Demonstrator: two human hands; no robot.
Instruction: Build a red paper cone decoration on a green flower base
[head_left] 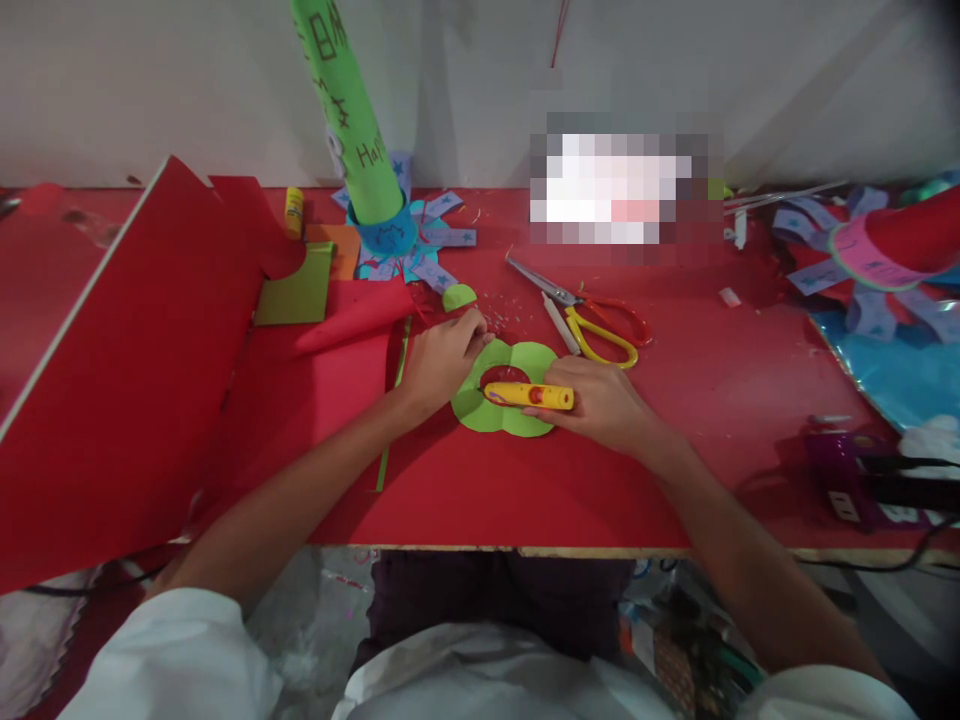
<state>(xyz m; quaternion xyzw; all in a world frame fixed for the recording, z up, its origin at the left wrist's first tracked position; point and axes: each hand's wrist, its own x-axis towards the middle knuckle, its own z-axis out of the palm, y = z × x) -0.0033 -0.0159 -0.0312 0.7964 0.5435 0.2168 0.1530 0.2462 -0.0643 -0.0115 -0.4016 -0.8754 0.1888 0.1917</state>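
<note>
A light green scalloped paper cutout (480,410) with a hole in its middle lies flat on the red table (525,490). My left hand (442,358) presses on its upper left edge. My right hand (604,400) holds a yellow glue stick (529,395) sideways across the cutout, its tip near the hole. Both forearms reach in from the bottom of the view.
Scissors with yellow and red handles (592,320) lie just behind the cutout. A tall green paper cone (349,110) stands on a blue paper base at the back. Large red card sheets (127,380) lie left, another glue stick (294,212) behind. Paper crafts (877,260) crowd the right.
</note>
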